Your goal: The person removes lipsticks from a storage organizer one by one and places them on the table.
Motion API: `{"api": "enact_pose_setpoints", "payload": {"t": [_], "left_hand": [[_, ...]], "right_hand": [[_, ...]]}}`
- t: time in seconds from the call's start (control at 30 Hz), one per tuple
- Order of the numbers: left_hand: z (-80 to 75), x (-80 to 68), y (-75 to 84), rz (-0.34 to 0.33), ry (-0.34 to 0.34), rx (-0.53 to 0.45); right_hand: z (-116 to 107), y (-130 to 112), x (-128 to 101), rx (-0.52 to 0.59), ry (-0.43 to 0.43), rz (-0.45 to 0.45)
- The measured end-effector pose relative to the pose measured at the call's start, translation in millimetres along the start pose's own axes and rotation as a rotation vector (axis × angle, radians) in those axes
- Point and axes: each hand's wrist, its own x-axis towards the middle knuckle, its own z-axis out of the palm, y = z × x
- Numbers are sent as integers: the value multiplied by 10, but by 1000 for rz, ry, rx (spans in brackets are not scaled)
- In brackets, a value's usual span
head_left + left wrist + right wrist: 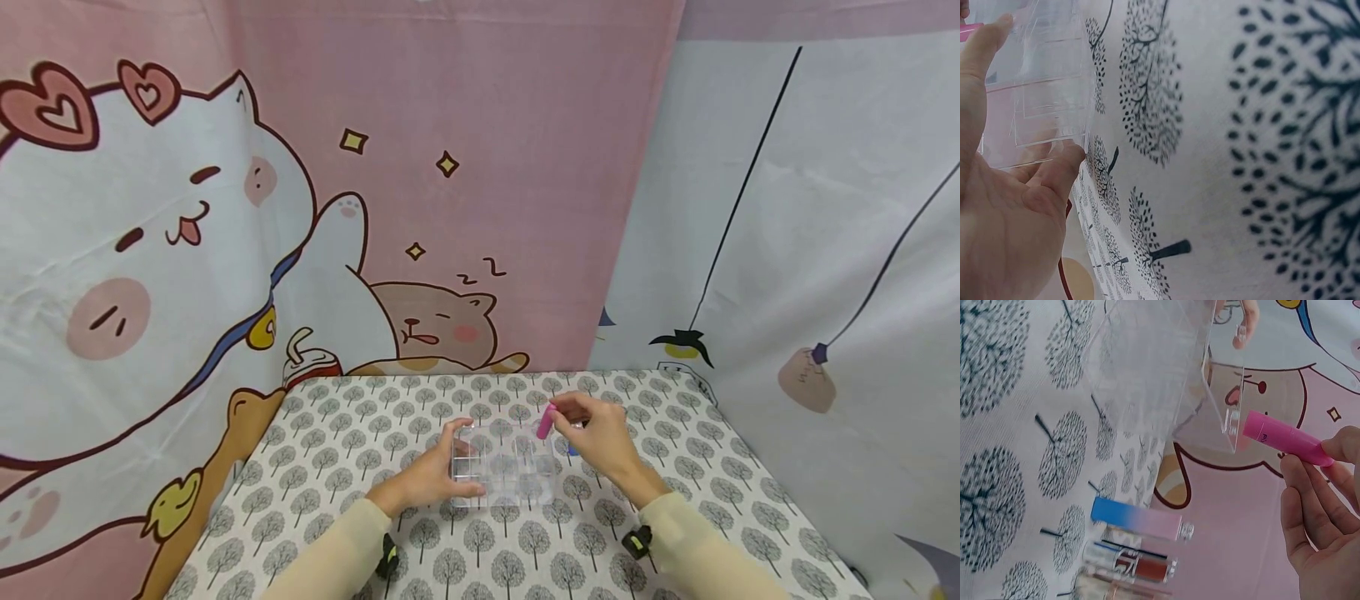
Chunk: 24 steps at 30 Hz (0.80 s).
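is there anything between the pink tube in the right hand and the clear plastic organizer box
Nothing: in the right wrist view the pink cylindrical tube, pinched by the right hand, hangs just off the corner of the clear plastic compartment box, with only a bare gap between.

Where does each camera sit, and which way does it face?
Head: looks forward and down at the table; both forearms show.
Left wrist: looks along the left hand gripping the clear box.
Right wrist: looks past the right hand pinching a pink tube.
All views share the clear box.
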Motion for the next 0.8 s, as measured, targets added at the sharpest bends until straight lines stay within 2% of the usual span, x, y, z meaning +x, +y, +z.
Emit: {"api": "enact_pose_setpoints", "payload": {"t": [0.17, 0.37, 0.63, 0.8], "left_hand": [[-3, 10, 1, -2, 0, -4], [-1, -3, 10, -11, -4, -9], [-4, -3, 18, -7, 1, 7], [-3, -1, 19, -8, -1, 2]], "right_hand": [[-74, 81, -26, -2, 11, 39], [-165, 164, -38, -7, 61, 10], [-330, 285, -65, -9, 77, 55], [-420, 380, -74, -61, 101, 56]]}}
